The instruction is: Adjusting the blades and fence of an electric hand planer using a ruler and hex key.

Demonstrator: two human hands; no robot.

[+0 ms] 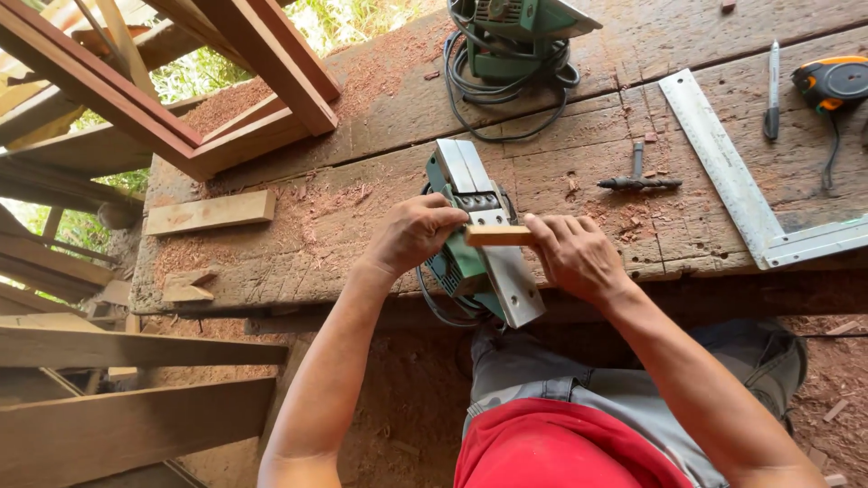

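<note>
left hand [411,235] | fingers gripping planer [484,239] | right hand [574,258] | fingers pinching wood block [497,236]

A rough, weathered plank surface [298,226], dusted with reddish sawdust, carries everything. At its near edge a green electric planer [479,239] lies upside down, sole upward. Taking the planer as landmark: a short pale board [210,212] lies well to its left, with a small offcut [187,287] nearer the edge. Beyond it sits a green power tool with coiled cable [511,54]. To its right lie a dark T-shaped tool [638,181], a steel square [737,185], a pen [772,90] and a tape measure [832,79].
</note>
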